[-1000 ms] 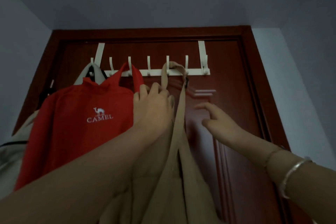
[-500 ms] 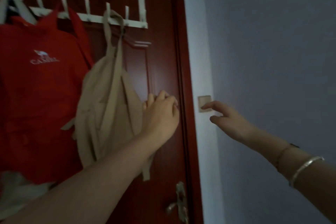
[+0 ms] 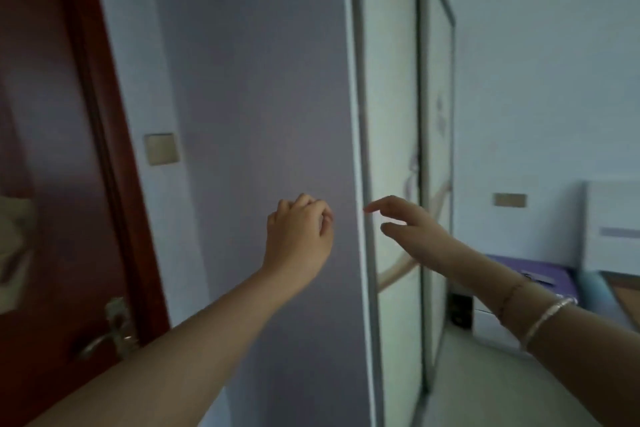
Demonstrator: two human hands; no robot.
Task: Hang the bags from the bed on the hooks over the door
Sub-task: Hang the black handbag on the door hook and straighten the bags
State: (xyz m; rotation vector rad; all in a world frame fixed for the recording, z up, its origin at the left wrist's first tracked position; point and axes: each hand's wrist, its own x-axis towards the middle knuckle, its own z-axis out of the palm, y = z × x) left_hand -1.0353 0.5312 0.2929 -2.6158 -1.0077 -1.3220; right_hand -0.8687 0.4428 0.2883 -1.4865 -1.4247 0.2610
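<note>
The dark red door [image 3: 45, 114] fills the left edge of the view. A corner of the beige bag [image 3: 14, 246] hangs against it at the far left; the hooks and the red bag are out of frame. My left hand [image 3: 298, 239] is raised in front of the grey wall, fingers loosely curled with nothing in them. My right hand [image 3: 412, 229] reaches out beside it, fingers apart and empty, with bracelets on the wrist. Part of the bed [image 3: 623, 288] shows at the far right edge.
A door handle [image 3: 104, 336] sticks out at the lower left. A light switch [image 3: 162, 148] sits on the wall by the door frame. A wardrobe with sliding doors [image 3: 391, 149] stands ahead. A purple-topped nightstand [image 3: 530, 288] is beside the bed.
The view has swung right, away from the hooks and hanging bags toward the wardrobe and bed. My left hand has left the beige bag and both hands are now empty in the air.
</note>
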